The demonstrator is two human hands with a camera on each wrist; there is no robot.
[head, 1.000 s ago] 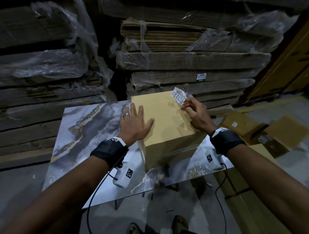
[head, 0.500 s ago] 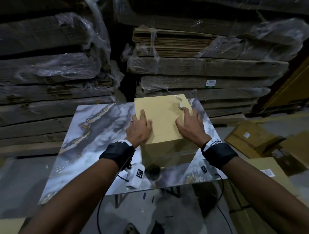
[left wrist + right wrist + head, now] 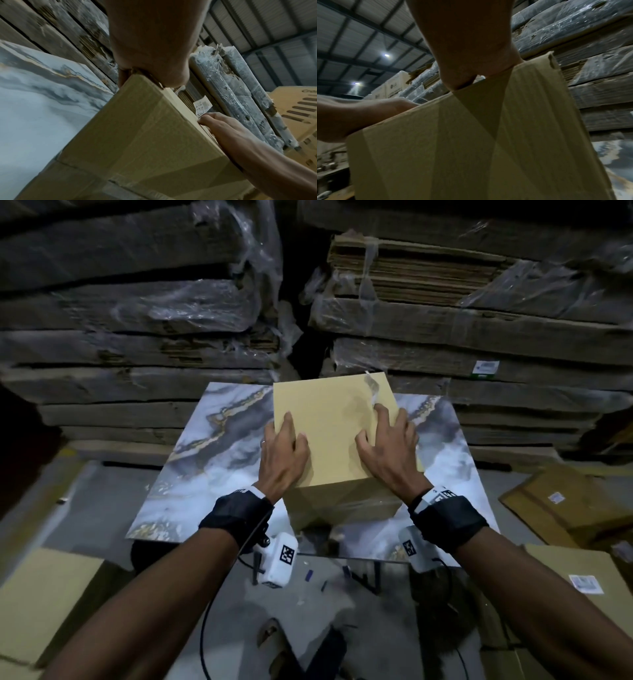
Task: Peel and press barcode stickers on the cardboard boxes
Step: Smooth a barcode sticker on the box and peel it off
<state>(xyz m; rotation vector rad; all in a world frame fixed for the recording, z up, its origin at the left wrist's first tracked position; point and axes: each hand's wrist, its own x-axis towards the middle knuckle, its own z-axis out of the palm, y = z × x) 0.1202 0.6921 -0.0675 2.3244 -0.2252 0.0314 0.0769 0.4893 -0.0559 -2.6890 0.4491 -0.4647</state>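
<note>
A tan cardboard box (image 3: 329, 433) stands on a marble-patterned table (image 3: 205, 474). My left hand (image 3: 284, 453) lies flat on the left part of the box top, fingers straight. On the right part of the top rests my right hand (image 3: 390, 450), fingers spread. A white barcode sticker (image 3: 371, 388) shows blurred just past its fingertips. In the left wrist view the sticker (image 3: 202, 106) stands up from the box (image 3: 137, 135) top edge, with the right hand's fingertip (image 3: 204, 119) at its lower end. The right wrist view shows only the box side (image 3: 488, 142) and both palms.
Plastic-wrapped stacks of flattened cardboard (image 3: 445, 320) rise right behind the table. Labelled boxes lie on the floor at the right (image 3: 565, 508) and lower right (image 3: 582, 583). Another box (image 3: 41, 601) sits at the lower left.
My right hand has come down from holding the sticker lifted above the far right corner to lying on the box top with the sticker at its fingertips. The left hand stayed on the box.
</note>
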